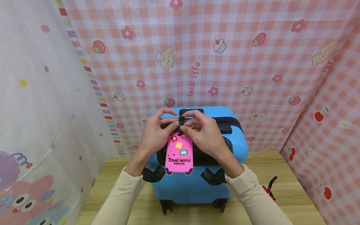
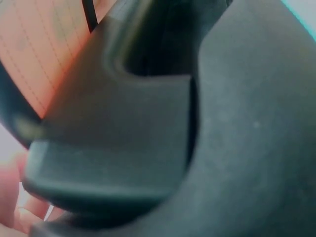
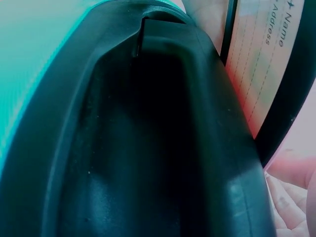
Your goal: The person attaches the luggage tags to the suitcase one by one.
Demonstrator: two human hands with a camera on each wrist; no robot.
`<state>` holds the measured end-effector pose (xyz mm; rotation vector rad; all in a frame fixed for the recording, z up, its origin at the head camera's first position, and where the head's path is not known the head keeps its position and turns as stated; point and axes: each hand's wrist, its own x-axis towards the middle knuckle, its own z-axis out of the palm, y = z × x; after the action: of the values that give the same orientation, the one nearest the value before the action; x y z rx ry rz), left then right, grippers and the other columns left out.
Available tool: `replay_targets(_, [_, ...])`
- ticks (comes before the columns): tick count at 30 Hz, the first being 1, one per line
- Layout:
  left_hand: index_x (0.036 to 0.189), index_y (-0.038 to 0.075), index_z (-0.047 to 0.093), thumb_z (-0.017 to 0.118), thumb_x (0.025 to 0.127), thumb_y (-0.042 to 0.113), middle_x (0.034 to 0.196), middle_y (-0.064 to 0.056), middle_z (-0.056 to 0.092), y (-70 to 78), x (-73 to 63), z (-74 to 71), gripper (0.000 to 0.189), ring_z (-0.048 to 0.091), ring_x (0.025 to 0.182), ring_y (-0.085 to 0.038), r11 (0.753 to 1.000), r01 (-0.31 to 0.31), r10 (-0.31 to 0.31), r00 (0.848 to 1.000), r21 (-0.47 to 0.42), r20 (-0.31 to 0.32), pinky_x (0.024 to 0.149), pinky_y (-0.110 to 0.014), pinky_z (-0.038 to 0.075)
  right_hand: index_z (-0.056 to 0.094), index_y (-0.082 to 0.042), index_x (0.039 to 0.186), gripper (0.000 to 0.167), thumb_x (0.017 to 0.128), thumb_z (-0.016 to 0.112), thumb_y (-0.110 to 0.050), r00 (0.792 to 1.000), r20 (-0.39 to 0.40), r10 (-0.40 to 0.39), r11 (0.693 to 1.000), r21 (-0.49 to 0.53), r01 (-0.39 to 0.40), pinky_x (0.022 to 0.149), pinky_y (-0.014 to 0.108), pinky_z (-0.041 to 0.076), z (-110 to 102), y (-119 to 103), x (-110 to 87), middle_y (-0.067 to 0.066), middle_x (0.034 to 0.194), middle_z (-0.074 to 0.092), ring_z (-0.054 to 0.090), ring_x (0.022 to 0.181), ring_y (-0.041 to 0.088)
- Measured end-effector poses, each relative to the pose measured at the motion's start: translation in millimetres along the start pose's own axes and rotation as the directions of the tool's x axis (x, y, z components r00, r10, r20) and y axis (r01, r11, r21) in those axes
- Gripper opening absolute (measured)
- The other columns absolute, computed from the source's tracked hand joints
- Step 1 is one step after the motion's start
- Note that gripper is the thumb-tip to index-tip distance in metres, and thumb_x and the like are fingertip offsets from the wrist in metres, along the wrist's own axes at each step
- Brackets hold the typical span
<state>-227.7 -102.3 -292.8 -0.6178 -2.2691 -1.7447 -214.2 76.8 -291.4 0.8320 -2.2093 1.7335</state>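
A pink luggage tag point(image 1: 179, 154) printed "Travel World" hangs in front of the blue suitcase point(image 1: 191, 187). Its black strap point(image 1: 181, 122) rises above it, close to the suitcase's black top handle point(image 1: 225, 122). Thumb and fingers of my left hand point(image 1: 156, 132) pinch the strap from the left. From the right, my right hand point(image 1: 206, 132) pinches it too, fingertips nearly meeting the left ones. In the right wrist view, the tag's back shows a card point(image 3: 261, 54) with Name and Address lines. Black suitcase trim point(image 2: 113, 118) fills most of the left wrist view.
The suitcase stands on its wheels point(image 1: 167, 206) on a wooden table point(image 1: 118, 187). To the right, partly behind my sleeve, lies a small red item with a black strap point(image 1: 270, 190). Patterned cloth point(image 1: 239, 72) hangs close behind and along both sides.
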Motion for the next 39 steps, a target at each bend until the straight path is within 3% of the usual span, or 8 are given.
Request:
replay_targets(6, [0.108, 0.005, 0.064, 0.063, 0.095, 0.004, 0.098, -0.012, 0.076, -0.2, -0.9, -0.4, 0.013, 0.070, 0.084, -0.017, 0.999, -0.041, 0.041, 0.999, 0.000, 0.005, 0.067, -0.026, 0.054, 0.056, 0.001, 0.121, 0.031, 0.093, 0.067, -0.003, 1.000, -0.001, -0.004, 1.000, -0.019, 0.004, 0.070, 0.030, 0.059, 0.1, 2.0, -0.5, 0.015, 0.092, 0.072, 0.073, 0.073, 0.020])
replay_targets(12, [0.108, 0.005, 0.066, 0.061, 0.096, 0.008, 0.101, -0.011, 0.074, 0.3, -1.7, -2.7, 0.013, 0.067, 0.091, -0.018, 0.997, -0.074, 0.074, 0.997, -0.021, 0.009, 0.077, -0.028, 0.054, 0.058, 0.000, 0.119, 0.027, 0.093, 0.067, -0.003, 1.000, -0.017, -0.019, 0.999, -0.041, 0.018, 0.069, 0.029, 0.060, 0.6, 2.8, 0.7, 0.013, 0.091, 0.073, 0.073, 0.072, 0.017])
replay_targets(22, [0.107, 0.003, 0.070, 0.063, 0.094, 0.006, 0.100, -0.011, 0.073, -0.4, -1.5, -1.8, 0.015, 0.067, 0.090, -0.019, 0.988, -0.157, 0.157, 0.988, -0.006, 0.011, 0.081, -0.030, 0.053, 0.066, 0.000, 0.109, 0.016, 0.094, 0.066, -0.006, 0.994, -0.098, -0.050, 0.998, -0.043, 0.046, 0.066, 0.030, 0.060, 3.6, 1.3, 0.6, 0.014, 0.091, 0.072, 0.071, 0.067, 0.017])
replay_targets(26, [0.106, 0.004, 0.070, 0.065, 0.093, 0.007, 0.098, -0.009, 0.073, -0.5, -2.0, -2.0, 0.014, 0.066, 0.088, -0.018, 0.987, -0.159, 0.159, 0.987, 0.016, 0.000, 0.081, -0.031, 0.053, 0.070, 0.001, 0.106, 0.016, 0.093, 0.068, -0.007, 0.986, -0.130, -0.101, 0.993, -0.071, 0.092, 0.064, 0.029, 0.059, 4.9, 2.0, -0.4, 0.012, 0.090, 0.067, 0.070, 0.065, 0.015])
replay_targets(33, [0.103, 0.005, 0.069, 0.068, 0.092, 0.008, 0.096, -0.009, 0.072, -1.1, -0.5, -2.1, 0.012, 0.067, 0.087, -0.016, 0.985, -0.169, 0.169, 0.986, 0.020, -0.002, 0.081, -0.032, 0.054, 0.076, -0.001, 0.101, 0.013, 0.091, 0.071, -0.008, 0.959, -0.169, -0.226, 0.954, -0.239, 0.183, 0.066, 0.025, 0.057, 4.7, 2.2, -1.2, 0.008, 0.097, 0.065, 0.068, 0.070, 0.012])
replay_targets(39, [0.103, 0.005, 0.068, 0.071, 0.090, 0.007, 0.098, -0.009, 0.072, 0.0, 0.8, -3.7, 0.014, 0.068, 0.089, -0.017, 0.987, -0.162, 0.162, 0.987, 0.006, 0.017, 0.080, -0.032, 0.057, 0.075, 0.000, 0.102, 0.014, 0.090, 0.072, -0.007, 0.954, -0.160, -0.255, 0.942, -0.262, 0.208, 0.066, 0.025, 0.057, 3.2, 1.9, 2.0, 0.010, 0.093, 0.068, 0.067, 0.071, 0.012])
